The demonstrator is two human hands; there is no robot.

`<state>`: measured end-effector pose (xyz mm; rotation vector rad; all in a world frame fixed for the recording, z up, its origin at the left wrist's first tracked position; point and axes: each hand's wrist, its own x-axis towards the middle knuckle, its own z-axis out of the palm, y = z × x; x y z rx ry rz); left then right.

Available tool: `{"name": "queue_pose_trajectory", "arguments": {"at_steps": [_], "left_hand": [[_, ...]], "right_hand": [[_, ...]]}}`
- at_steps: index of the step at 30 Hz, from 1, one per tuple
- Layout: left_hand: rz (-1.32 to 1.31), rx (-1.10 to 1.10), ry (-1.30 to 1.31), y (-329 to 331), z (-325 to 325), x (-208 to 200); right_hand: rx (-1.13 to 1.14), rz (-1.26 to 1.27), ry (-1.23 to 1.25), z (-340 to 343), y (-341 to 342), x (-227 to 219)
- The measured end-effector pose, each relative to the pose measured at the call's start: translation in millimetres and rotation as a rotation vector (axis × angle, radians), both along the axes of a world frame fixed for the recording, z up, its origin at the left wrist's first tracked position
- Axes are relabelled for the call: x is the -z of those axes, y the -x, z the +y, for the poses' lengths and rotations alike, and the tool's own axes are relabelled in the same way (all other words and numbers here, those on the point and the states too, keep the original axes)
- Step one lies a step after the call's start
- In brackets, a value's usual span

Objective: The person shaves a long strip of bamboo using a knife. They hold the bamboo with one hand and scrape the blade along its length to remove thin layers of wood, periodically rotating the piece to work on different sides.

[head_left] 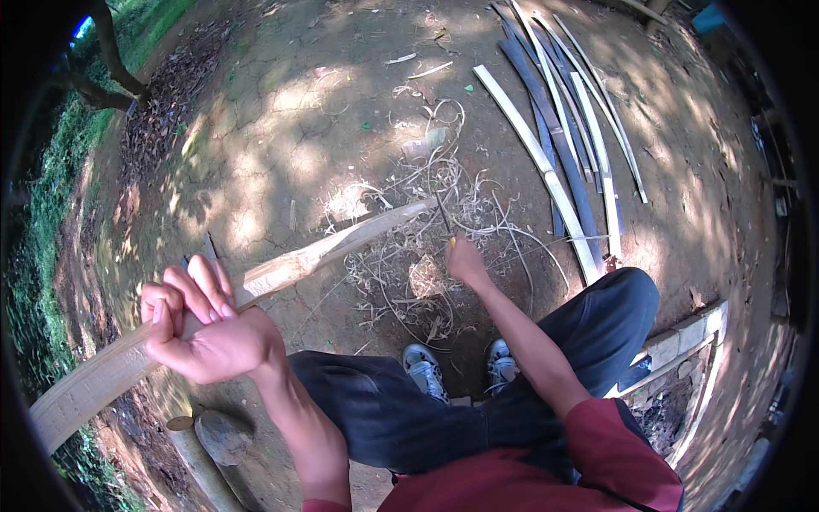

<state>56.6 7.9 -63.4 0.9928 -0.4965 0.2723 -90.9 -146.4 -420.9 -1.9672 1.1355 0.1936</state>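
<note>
A long, pale bamboo or wooden slat point(294, 263) slants across from the lower left to the middle, its far end narrower and shaved. My left hand point(209, 337) is closed on it, palm turned up and fingers bent. Near the slat's far end, my right hand point(465, 258) grips a knife point(444, 213) with a thin dark blade and a bit of yellow at the handle. The blade is beside the slat's tip; whether it touches cannot be made out. Curly shavings point(401, 286) lie on the ground below both.
Several long strips point(559, 128), pale and dark, lie on the dirt at the upper right. My shoes point(425, 371) stand close to the shavings. A stone point(223, 437) and a round pole point(200, 465) are at the lower left; a low block edging point(682, 337) runs on the right.
</note>
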Motion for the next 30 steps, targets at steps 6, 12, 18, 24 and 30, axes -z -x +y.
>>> {"name": "queue_pose_trajectory", "arguments": {"at_steps": [6,12,18,24,30], "left_hand": [[0.04,-0.335,-0.06,-19,1,1],[0.026,-0.47,-0.087,-11,-9,-3],[0.074,-0.56,-0.08,-8,-14,-5],[0.11,-0.586,-0.068,-14,-16,-6],[0.126,-0.569,0.003,-28,1,7]], "right_hand": [[-0.015,-0.168,-0.105,20,-21,-44],[-0.071,-0.168,0.042,50,-24,-90],[-0.012,-0.121,0.008,31,-30,-59],[-0.012,-0.158,0.022,29,-38,-44],[-0.124,-0.197,0.101,16,-39,-42]]}}
